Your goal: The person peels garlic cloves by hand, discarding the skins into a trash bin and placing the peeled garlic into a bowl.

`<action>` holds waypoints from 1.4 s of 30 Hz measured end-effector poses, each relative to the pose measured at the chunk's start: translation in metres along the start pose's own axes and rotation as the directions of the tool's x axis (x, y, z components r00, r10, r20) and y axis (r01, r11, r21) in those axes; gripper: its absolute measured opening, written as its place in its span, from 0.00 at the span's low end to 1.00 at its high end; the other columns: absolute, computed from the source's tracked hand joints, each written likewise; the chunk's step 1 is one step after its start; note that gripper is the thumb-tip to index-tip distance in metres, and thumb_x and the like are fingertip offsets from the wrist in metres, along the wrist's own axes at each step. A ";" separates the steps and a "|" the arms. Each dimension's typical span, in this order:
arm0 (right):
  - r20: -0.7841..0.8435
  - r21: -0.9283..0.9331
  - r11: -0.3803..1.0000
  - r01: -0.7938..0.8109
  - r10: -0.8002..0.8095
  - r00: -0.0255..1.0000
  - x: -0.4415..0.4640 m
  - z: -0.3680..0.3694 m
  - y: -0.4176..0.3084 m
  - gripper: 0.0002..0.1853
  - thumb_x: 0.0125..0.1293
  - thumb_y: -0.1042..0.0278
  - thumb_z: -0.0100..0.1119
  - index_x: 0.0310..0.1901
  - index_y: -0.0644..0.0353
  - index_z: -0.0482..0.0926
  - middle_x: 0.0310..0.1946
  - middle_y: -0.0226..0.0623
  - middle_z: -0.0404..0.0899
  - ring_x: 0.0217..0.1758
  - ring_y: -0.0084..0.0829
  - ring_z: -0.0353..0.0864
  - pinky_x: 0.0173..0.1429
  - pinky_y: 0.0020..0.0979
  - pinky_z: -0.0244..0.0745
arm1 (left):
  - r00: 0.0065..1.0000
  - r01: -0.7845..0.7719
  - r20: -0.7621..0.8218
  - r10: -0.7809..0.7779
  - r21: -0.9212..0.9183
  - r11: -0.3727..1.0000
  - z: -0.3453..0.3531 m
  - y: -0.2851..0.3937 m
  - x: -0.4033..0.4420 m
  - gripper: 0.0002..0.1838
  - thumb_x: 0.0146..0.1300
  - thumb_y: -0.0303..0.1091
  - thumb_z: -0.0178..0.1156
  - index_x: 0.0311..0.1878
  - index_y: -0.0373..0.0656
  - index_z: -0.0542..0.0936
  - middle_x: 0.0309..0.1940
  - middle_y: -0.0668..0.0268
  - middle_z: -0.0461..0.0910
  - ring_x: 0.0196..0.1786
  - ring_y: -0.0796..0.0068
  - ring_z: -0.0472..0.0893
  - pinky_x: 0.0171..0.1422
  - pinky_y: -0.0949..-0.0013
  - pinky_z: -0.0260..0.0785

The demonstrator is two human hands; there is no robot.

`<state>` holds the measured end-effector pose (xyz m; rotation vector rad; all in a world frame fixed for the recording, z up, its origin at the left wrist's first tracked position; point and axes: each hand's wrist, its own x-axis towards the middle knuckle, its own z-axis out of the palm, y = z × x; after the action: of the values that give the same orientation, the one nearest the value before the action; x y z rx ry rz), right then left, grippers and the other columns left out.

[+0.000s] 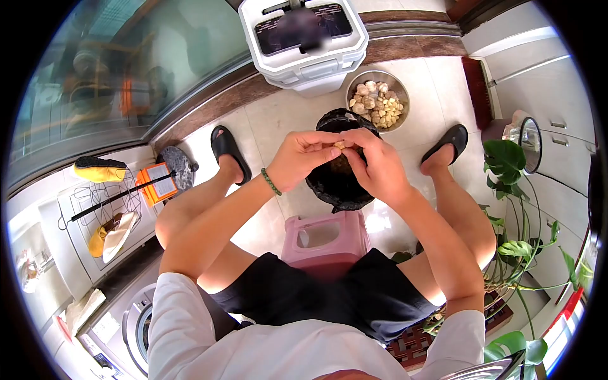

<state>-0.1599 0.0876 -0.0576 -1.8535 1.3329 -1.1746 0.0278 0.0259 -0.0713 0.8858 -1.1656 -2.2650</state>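
Note:
A small garlic clove (340, 145) is pinched between the fingertips of both hands. My left hand (301, 157), with a green beaded bracelet on its wrist, is closed on the clove from the left. From the other side, my right hand (380, 166) grips it with thumb and fingers. Directly below is a bin (341, 196) lined with a black plastic bag; its contents are mostly hidden by the hands. Just beyond it, a metal bowl (396, 81) contains whole garlic bulbs (367, 96) and pale loose cloves (387, 114).
A pink stool (326, 244) stands between my legs. Ahead is a white and grey appliance (310, 66). A wire rack (107, 202) and an orange box (156, 183) are at the left, a leafy plant (516, 248) and white cabinets (538, 120) at the right.

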 end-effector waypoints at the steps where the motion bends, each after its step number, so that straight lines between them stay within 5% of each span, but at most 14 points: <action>1: 0.000 0.000 1.000 0.001 -0.001 1.000 0.000 0.000 0.000 0.19 0.61 0.82 0.59 0.53 0.57 0.70 0.43 0.40 0.80 0.41 0.45 0.82 0.41 0.38 0.78 | 1.000 -0.003 -0.008 0.003 0.020 1.000 0.000 0.001 0.000 0.15 0.66 0.22 0.61 0.55 0.31 0.79 0.51 0.59 0.83 0.52 0.76 0.81 0.58 0.73 0.73; 21: 0.096 -0.033 0.998 -0.061 0.064 0.993 0.014 0.001 -0.007 0.30 0.57 0.88 0.54 0.62 0.53 0.70 0.40 0.42 0.79 0.39 0.47 0.80 0.41 0.40 0.78 | 0.992 -0.033 -0.119 0.038 0.043 0.998 0.004 0.007 -0.003 0.12 0.65 0.21 0.62 0.51 0.29 0.81 0.46 0.59 0.84 0.48 0.78 0.82 0.54 0.76 0.74; 42: 0.126 -0.035 0.998 -0.057 0.061 0.990 0.020 0.002 -0.014 0.28 0.57 0.89 0.51 0.59 0.55 0.73 0.39 0.43 0.75 0.38 0.48 0.79 0.41 0.41 0.76 | 0.987 0.013 -0.161 -0.009 0.028 1.000 0.004 0.010 -0.006 0.12 0.65 0.23 0.62 0.50 0.30 0.82 0.45 0.60 0.84 0.48 0.77 0.82 0.55 0.74 0.74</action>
<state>-0.1495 0.0734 -0.0399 -1.8644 1.3323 -0.9944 0.0301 0.0258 -0.0595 1.0677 -1.1258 -2.1448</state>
